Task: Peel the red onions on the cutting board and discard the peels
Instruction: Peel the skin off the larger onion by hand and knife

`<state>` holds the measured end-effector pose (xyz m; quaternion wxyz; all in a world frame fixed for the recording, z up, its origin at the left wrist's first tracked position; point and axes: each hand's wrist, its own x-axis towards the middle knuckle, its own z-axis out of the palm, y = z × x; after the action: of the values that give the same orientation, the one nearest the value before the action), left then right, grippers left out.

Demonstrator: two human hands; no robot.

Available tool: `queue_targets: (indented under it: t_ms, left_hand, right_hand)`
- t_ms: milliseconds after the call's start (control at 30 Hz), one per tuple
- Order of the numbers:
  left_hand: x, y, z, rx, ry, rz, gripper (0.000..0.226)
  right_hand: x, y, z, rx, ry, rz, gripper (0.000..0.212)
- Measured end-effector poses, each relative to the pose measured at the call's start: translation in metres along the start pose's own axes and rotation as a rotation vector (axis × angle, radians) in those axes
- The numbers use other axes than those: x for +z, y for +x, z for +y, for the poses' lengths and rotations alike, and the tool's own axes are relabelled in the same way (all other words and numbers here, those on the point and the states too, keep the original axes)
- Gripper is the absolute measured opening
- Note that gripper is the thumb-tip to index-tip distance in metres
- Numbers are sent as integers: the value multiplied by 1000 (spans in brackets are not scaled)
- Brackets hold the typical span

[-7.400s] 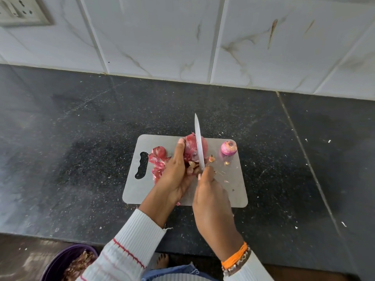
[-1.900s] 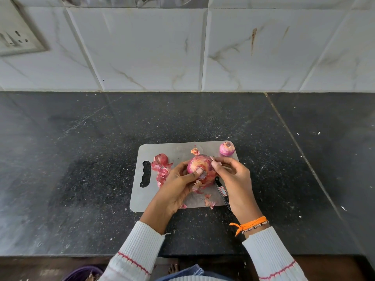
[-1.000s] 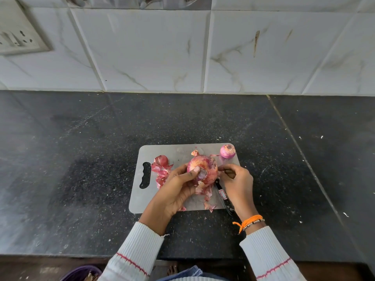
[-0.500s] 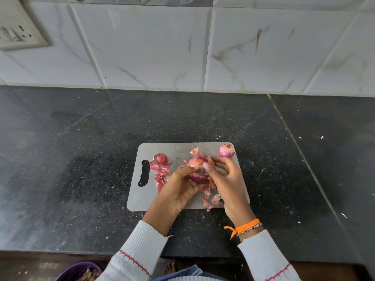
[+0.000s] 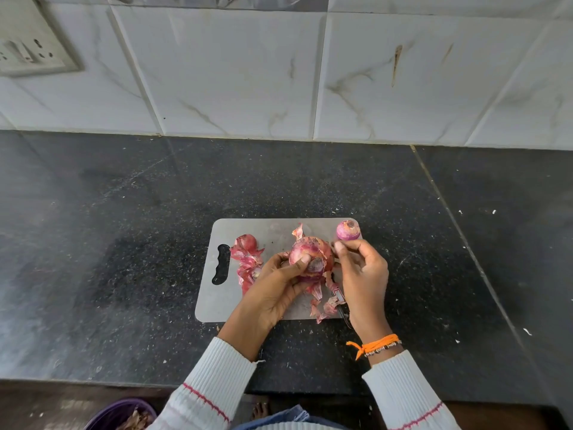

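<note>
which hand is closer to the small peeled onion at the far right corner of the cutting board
Right. The right hand has its fingertips just below the small peeled onion, apart from it. The left hand is farther left, gripping the big onion.

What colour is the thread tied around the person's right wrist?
Orange; the thread shows in the head view, just above the white sleeve.

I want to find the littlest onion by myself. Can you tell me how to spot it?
Find the grey cutting board on the dark counter. Go to its far right corner, just past the right hand. The small onion sits there alone, smooth and purple, while the big onion is held and flaky.
</note>
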<state>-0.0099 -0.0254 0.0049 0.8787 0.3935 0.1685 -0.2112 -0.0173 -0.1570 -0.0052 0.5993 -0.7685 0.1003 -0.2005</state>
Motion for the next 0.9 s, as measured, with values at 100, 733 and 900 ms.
queue_targets:
  t_ms: [100,733,900]
  left_hand:
    - [0,-1,0,23,21,18,31]
    - [-10,-9,7,11,94,32,43]
    - [-9,-10,6,48,137,49,47]
  right_hand:
    - [-1,-2,-7,-82,-45,-38,4]
    - [-4,6,11,-114,-247,-38,9]
    - [2,-2,-7,-85,-85,-130,9]
